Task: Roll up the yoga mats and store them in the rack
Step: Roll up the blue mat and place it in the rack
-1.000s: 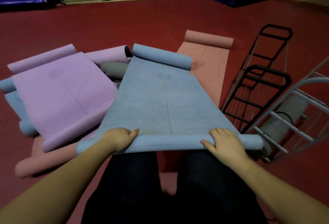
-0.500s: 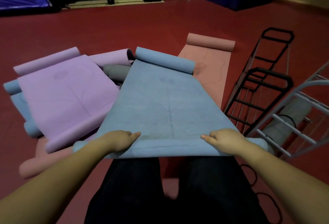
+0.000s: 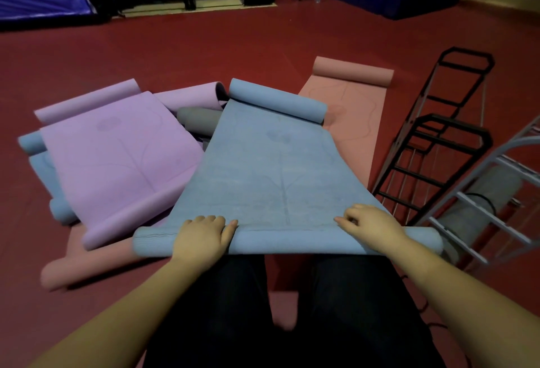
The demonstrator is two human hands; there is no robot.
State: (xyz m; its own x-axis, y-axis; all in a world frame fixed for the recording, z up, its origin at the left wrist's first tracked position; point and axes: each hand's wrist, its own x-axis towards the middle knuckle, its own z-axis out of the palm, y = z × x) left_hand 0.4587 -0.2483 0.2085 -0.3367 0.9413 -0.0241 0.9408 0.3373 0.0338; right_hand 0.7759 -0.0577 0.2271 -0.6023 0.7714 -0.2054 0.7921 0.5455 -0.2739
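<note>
We have only begun rolling the blue mat (image 3: 271, 174): our left hand (image 3: 201, 239) and right hand (image 3: 371, 226) curl over its near roll. One grey mat (image 3: 479, 209) sits in the white rack (image 3: 496, 192); the purple mat (image 3: 117, 160) and pink mat (image 3: 353, 116) lie unrolled on the floor (image 3: 204, 52).

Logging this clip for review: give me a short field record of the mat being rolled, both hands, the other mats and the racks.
mat in work: blue mat, near end rolled into a tube, far end curled
left hand: on the near roll, fingers curled over it
right hand: on the near roll, fingers curled
other mats: purple mat at left, pink mat beyond, both partly unrolled
racks: black rack holds no mat that shows; white rack holds a grey rolled mat
stage: rolling just begun
</note>
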